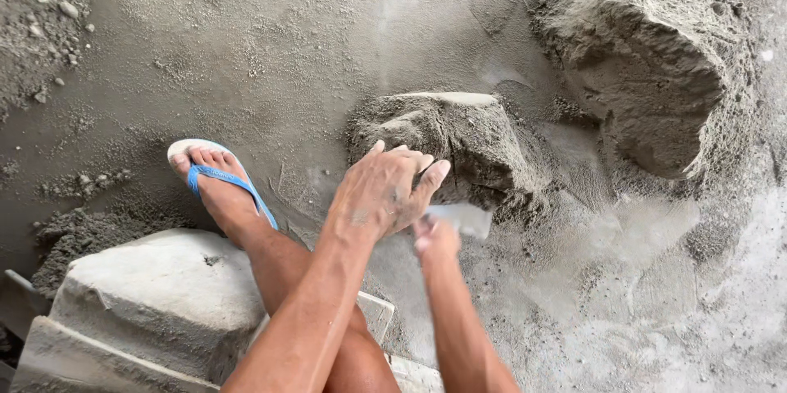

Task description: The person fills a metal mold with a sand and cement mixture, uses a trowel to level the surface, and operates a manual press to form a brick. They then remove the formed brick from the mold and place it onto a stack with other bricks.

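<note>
My left hand (384, 190), dusted grey, hovers palm down at the near edge of a small mound of damp grey sand-cement mix (459, 135). Its fingers are loosely bent and hold nothing that I can see. Just below and to the right of it, my right hand (434, 237) is blurred with motion and grips a pale flat tool (463, 218) whose end lies at the foot of the mound. The left forearm crosses over my knee.
A larger heap of the same grey mix (648, 65) rises at the upper right. My foot in a blue flip-flop (221, 184) stands on the dusty floor. A pale concrete block (156, 295) sits at the lower left. Loose pebbles (49, 8) lie at the upper left.
</note>
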